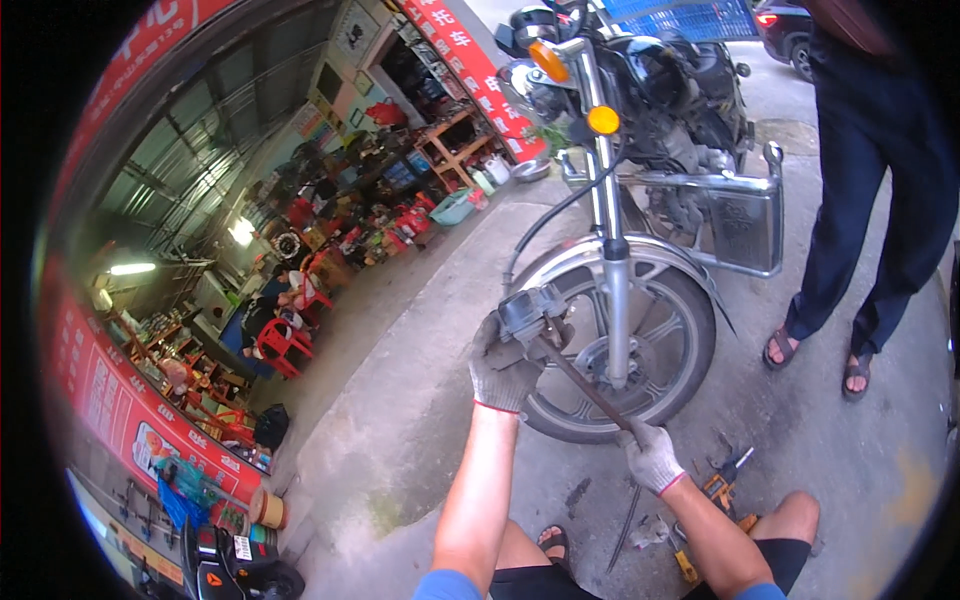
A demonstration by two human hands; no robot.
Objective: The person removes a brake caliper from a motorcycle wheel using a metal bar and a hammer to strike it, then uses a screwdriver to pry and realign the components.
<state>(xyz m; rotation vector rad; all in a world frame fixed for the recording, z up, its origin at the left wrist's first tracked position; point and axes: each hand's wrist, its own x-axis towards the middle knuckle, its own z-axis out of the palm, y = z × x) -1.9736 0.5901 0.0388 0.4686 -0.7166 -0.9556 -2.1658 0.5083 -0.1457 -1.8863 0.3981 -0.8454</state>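
Note:
My left hand (500,378), in a grey knitted glove with a red cuff edge, is closed around a dirty metal brake caliper (528,310). A black hose (535,222) runs from the caliper up the motorcycle's fork. Gripped in my gloved right hand (652,456) is the near end of a long, rusty-dark metal bar (585,385). It slants up to the left, its far end against or inside the caliper; the exact contact is hidden. Just behind both hands stands the motorcycle's front wheel (703,335), with a chrome fender (580,250) and a silver fork leg (617,310).
Tools with yellow parts (718,488) and a thin dark rod (625,528) lie on the concrete by my knees. A person in dark trousers (850,170) stands at the right. A cluttered workshop with red chairs (284,345) opens at the left. A parked scooter (235,565) is at lower left.

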